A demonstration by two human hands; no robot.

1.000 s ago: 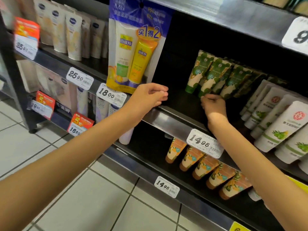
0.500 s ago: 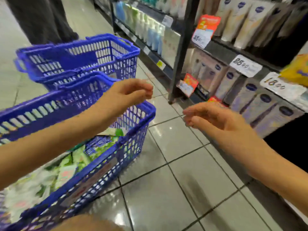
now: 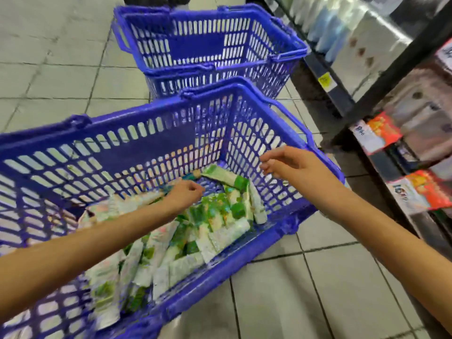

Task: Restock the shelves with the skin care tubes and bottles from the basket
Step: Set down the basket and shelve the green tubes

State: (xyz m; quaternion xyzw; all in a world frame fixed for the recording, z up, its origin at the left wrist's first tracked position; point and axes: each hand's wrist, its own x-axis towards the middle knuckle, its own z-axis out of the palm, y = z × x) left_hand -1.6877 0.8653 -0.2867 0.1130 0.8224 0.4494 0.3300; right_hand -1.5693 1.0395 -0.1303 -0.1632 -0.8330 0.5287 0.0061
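Both hands reach into the basket, the left hand (image 3: 186, 195) low with fingers curled, its grip impossible to tell, the right hand (image 3: 291, 165) loose and empty, with shelves (image 3: 396, 77) right of it, the blue basket (image 3: 151, 148) around both, and green-and-white tubes (image 3: 220, 216) under the left.

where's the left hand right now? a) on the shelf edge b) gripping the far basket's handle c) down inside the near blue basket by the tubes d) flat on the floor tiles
c: the left hand is low inside the near blue basket, just above the green and white tubes; the blur hides whether it grips one.
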